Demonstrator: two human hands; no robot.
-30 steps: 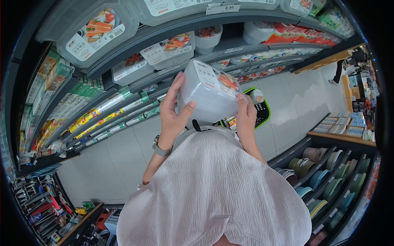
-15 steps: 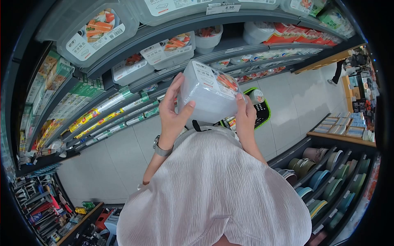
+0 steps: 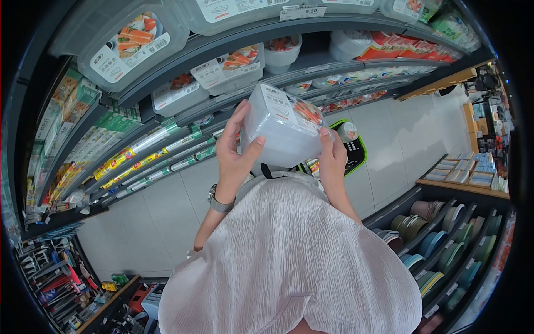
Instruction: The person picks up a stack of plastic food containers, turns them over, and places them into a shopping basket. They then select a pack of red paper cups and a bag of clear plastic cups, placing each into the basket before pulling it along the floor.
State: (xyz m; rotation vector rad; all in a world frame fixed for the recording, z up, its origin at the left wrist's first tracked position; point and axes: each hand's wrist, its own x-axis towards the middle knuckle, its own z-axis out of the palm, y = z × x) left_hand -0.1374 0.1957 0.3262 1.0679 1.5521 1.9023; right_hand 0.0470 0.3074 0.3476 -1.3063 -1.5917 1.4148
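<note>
Between my two hands is a shrink-wrapped stack of clear plastic food containers (image 3: 281, 136), tilted, with a food-picture label on its top face. My left hand (image 3: 232, 143) grips its left side, thumb on the front and fingers along the edge; a watch (image 3: 221, 200) is on that wrist. My right hand (image 3: 332, 158) pinches the right corner with thumb and fingers. Behind the pack, near my right hand, a black basket with a green rim (image 3: 364, 153) holds a labelled tub (image 3: 348, 131) and another item partly hidden by my arm.
Ahead, a shelf (image 3: 222, 100) carries similar containers (image 3: 228, 69), with rolls of wrap (image 3: 133, 156) at left. Bowls and plates (image 3: 439, 245) fill a rack at right. Utensils (image 3: 61, 278) hang at lower left. Tiled floor (image 3: 150, 222) runs between the displays.
My hands and the container pack stay almost still. A person's leg at the far right, visible before, is now mostly gone from the aisle.
</note>
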